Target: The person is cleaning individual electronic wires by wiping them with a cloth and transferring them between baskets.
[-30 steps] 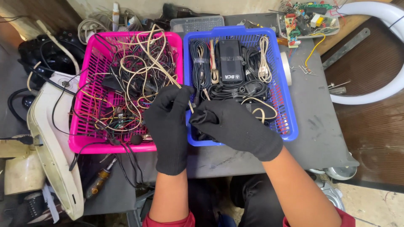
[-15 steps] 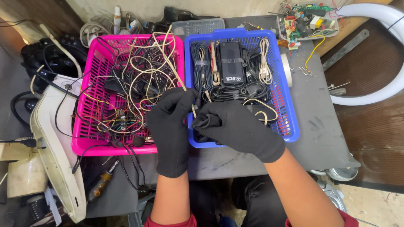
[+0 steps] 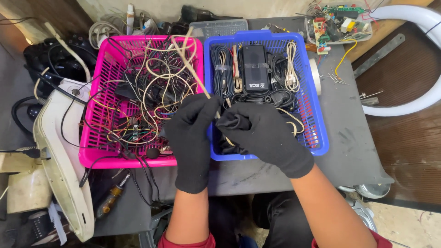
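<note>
While the grey desk fills the middle of the frame, two plastic baskets are set side by side on it: a pink basket at centre left, heaped with tangled thin wires, and a blue basket at centre right, in which coiled cables and a black power adapter are laid. A cream appliance casing is seen at the lower left edge, and a white curved hoop at the upper right. Both black-gloved hands are held together over the near rims where the baskets meet. A beige cable is pinched by the left hand, its length running up and left across the pink basket. The right hand is closed with its fingertips against the left, pinching the same cable at the centre of the frame. A circuit board is seen at the top right.
</note>
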